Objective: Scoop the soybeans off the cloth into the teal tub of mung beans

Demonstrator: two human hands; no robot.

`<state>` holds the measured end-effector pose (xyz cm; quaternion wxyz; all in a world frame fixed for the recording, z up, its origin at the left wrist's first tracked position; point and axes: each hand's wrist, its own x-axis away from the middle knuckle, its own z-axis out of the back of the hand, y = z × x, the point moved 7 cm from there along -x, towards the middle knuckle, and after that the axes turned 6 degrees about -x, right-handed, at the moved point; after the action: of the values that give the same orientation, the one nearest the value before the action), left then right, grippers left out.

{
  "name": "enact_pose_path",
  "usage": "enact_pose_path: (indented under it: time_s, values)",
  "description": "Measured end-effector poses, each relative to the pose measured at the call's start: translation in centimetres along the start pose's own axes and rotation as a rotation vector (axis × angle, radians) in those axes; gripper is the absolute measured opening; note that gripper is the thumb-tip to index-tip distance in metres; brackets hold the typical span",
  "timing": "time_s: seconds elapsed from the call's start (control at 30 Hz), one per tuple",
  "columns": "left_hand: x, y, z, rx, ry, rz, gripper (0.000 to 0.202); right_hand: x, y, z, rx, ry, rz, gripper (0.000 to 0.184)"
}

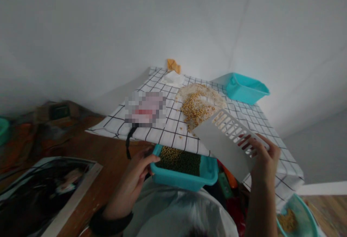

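Observation:
My left hand [138,171] is closed on the left end of a teal plastic tub [180,180], held below the front edge of the table. Inside lie yellow beans [169,153] and dark green beans [188,163]. My right hand [263,154] grips a white board with a row of slots [221,143], its fingers at the slotted edge. The board is tilted, and its far corner is beside a pile of yellow beans [196,108] on the checked cloth. Paler grains [187,90] surround those beans.
A second teal tub [245,89] stands at the back right of the checked cloth [159,134]. White paper [173,78] and an orange piece [173,65] lie at the back. A blurred pinkish item [148,108] is at left. A round teal basin [298,215] is at lower right.

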<state>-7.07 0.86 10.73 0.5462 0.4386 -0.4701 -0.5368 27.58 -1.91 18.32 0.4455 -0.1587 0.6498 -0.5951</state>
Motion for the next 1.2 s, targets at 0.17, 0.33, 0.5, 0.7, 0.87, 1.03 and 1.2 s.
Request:
enact_pose_path:
  time_s: [0.17,0.33,0.5,0.7,0.87,1.03,1.2]
  values:
    - [-0.4,-0.5,-0.5,0.012,0.003,0.044,0.008,0.0,1.0,0.6,0.010,0.012,-0.005,0.024]
    - [-0.7,-0.6,-0.7,0.077,0.023,0.054,0.006,0.2,1.2,0.6,0.014,-0.005,-0.007,0.024]
    - [-0.3,0.0,-0.5,0.017,-0.013,0.000,0.011,0.3,0.6,-0.1,0.006,0.006,0.006,0.024]
    - [-0.2,-0.1,-0.5,0.009,-0.029,-0.016,0.010,0.6,0.1,-0.4,0.038,0.009,0.022,0.024]
    - [-0.2,-0.6,-0.6,0.030,-0.020,0.001,0.010,0.7,0.1,0.5,0.038,0.019,-0.022,0.022]
    - [-0.2,-0.4,-0.8,0.032,-0.039,-0.022,0.012,0.8,0.1,0.6,0.041,0.013,-0.007,0.023]
    - [-0.3,-0.1,-0.7,0.017,-0.028,-0.033,0.010,0.8,0.1,-0.1,0.041,-0.008,0.000,0.023]
